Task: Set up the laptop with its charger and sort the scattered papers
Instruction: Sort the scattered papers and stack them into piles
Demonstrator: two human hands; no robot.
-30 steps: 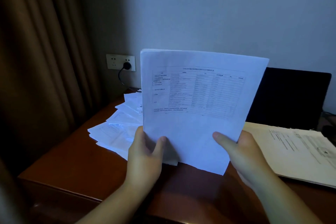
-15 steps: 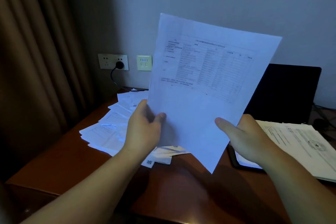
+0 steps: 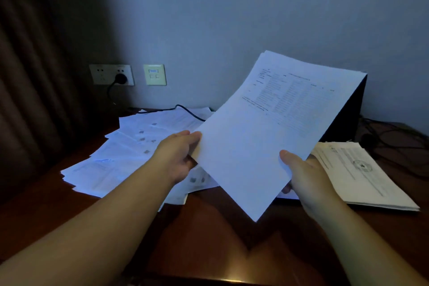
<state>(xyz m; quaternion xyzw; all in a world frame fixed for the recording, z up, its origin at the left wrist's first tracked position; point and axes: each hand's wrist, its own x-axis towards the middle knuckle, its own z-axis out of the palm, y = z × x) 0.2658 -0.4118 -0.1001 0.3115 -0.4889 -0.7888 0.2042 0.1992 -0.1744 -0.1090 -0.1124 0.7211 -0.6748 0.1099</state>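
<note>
Above the wooden desk (image 3: 209,234) I hold a stack of white printed papers (image 3: 267,137), tilted back and to the right. My left hand (image 3: 178,158) grips its left edge and my right hand (image 3: 306,174) holds its lower right edge, thumb on top. Loose sheets (image 3: 130,153) lie fanned out on the desk's left half. The open black laptop (image 3: 346,114) stands behind the held stack, mostly hidden. A neat pile of papers (image 3: 362,172) lies on the laptop's right part. The charger's black cable (image 3: 188,110) runs from a plug (image 3: 120,79) in the wall socket across the loose sheets.
A dark curtain (image 3: 41,76) hangs at the left. A second wall plate (image 3: 154,74) sits beside the socket. Black cables (image 3: 394,139) trail over the desk's far right corner. The desk's front edge (image 3: 209,278) is close to me.
I have swung the held stack to the right and tipped it back, toward the laptop. The view has dropped and widened, so the fanned sheets and both wall plates now show.
</note>
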